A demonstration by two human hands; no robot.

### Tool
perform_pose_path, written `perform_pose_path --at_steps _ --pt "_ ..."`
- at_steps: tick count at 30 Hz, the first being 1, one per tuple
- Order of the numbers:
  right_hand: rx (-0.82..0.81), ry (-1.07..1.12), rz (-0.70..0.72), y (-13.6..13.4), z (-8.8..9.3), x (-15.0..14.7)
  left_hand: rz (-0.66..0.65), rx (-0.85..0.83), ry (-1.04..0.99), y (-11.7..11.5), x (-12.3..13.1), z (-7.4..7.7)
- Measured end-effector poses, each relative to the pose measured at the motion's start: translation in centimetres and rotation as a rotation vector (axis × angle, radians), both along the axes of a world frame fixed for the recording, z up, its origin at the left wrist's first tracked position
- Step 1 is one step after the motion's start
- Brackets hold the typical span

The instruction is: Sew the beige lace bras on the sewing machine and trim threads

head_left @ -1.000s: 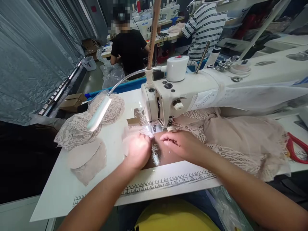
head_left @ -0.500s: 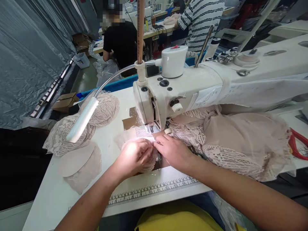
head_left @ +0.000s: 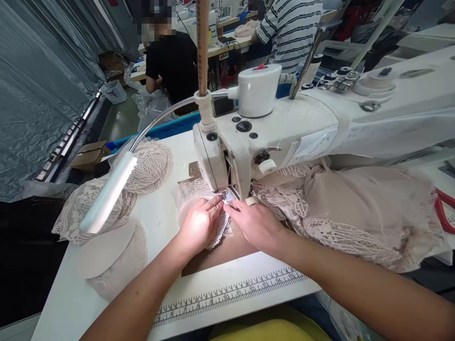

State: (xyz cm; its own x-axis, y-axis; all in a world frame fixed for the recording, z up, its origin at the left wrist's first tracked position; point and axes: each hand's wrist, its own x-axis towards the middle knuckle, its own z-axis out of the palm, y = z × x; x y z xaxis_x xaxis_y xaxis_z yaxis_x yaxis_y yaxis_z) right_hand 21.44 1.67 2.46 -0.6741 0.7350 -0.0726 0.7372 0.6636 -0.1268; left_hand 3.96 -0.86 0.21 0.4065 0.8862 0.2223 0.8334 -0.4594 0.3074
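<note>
Beneath the sewing machine's (head_left: 245,156) needle area lies a pale pink lace piece (head_left: 194,192), its scalloped edge showing below my fingers. My left hand (head_left: 199,223) presses on it from the left, fingers together and pointing at the presser foot (head_left: 223,193). From the right, my right hand (head_left: 254,223) has its thumb and fingertips closed at the piece's edge, close to the foot. The two hands' fingertips nearly meet. My hands hide part of the lace. A brown sheet (head_left: 216,258) lies under the work.
Lace cups (head_left: 149,166) are piled at the left behind a lit lamp (head_left: 110,192); a smooth cup piece (head_left: 110,255) lies nearer. Gathered lace fabric (head_left: 348,208) and red-handled scissors (head_left: 444,208) are at the right. A ruler strip (head_left: 231,296) runs along the front edge. Two people sit beyond.
My left hand's fingers have straightened from a curled pinch and moved toward the presser foot. The lace piece has shifted, and more of the brown sheet shows. The view has moved slightly.
</note>
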Motion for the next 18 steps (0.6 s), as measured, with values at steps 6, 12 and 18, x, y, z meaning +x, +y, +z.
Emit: perform_pose_path --at_steps 6,12,18 --pt "0.025 0.037 0.017 -0.1 -0.4 0.3 0.003 0.014 0.001 0.2 -0.3 -0.2" --pt "0.032 0.098 0.050 0.3 -1.0 0.9 0.087 -0.018 -0.019 0.6 -0.2 0.0" --pt "0.083 0.223 0.068 0.2 -1.9 1.4 0.200 0.017 0.082 0.0 -0.7 -0.3"
